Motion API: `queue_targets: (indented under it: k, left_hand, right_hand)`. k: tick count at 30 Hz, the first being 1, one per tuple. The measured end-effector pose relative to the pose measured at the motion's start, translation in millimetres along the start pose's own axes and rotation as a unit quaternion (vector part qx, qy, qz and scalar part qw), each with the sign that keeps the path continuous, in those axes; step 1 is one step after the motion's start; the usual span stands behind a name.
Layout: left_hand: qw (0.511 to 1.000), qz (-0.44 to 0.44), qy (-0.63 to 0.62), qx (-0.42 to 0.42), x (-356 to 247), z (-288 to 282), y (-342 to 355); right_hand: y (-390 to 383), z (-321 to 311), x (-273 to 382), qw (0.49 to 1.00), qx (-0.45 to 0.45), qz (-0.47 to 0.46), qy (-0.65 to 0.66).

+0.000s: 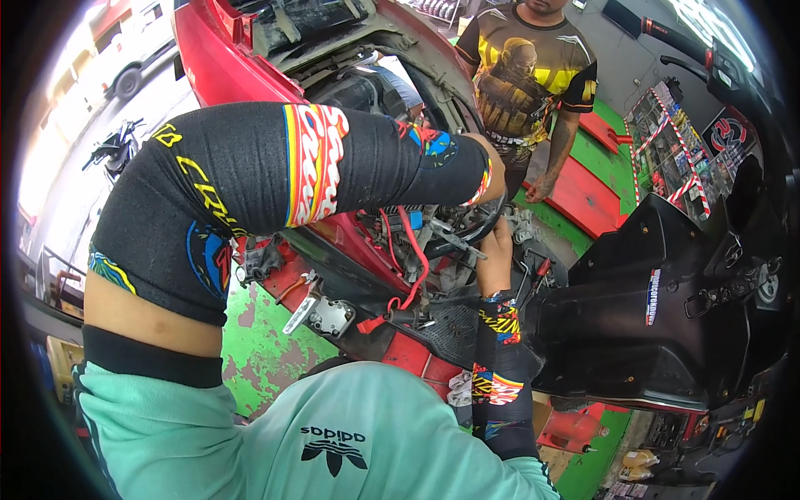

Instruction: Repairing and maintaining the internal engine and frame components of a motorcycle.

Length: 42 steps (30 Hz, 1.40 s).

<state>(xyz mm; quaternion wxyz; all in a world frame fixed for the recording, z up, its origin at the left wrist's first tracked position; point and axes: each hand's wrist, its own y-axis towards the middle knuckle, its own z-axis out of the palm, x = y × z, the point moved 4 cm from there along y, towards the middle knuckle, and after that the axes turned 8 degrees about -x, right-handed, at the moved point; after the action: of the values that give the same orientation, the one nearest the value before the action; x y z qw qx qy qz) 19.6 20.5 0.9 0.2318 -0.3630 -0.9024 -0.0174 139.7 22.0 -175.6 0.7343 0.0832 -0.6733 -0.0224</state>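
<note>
Your left grip and right grip sit near the scooter's black tube, likely to reach one spot together, though whether either is clamped I cannot tell.

White, yellow lettering seen on left arm sleeve; more on right arm sleeve. Dark lettering, upside down, printed above leaf emblem on mint shirt. Lettered white sticker stuck on black scooter panel; round red emblem shown on dark wall sign.
</note>
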Motion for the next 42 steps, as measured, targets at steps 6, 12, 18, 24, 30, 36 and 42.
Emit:
queue_targets:
  k: [6, 12, 18, 24, 30, 36, 42]
  left_hand:
    - [0.997, -0.030, -0.036, 0.064, -11, -12, -9]
    - [0.988, -0.067, -0.095, 0.103, -20, -9, -12]
    - [0.984, -0.098, -0.076, 0.127, -25, 2, -5]
    - [0.996, -0.043, -0.013, 0.083, -23, -1, -9]
    - [0.996, -0.056, -0.032, 0.054, -22, 7, -20]
    - [0.983, -0.087, -0.100, 0.124, -30, 19, -26]
    - [0.985, -0.057, -0.066, 0.152, -19, 2, -21]
  right_hand:
    - [-14, 12, 15, 0.993, 0.027, -0.091, 0.065]
    - [-11, 12, 11, 0.998, 0.025, -0.012, 0.058]
    - [-11, 16, 11, 0.996, 0.004, -0.024, 0.087]
    - [-13, 13, 25, 0.994, 0.000, -0.088, -0.067]
    - [-7, 13, 22, 0.999, 0.035, 0.010, -0.033]
    - [-3, 10, 21, 0.995, 0.045, -0.064, -0.068]
    - [-2, 9, 14, 0.996, 0.070, 0.037, -0.045]
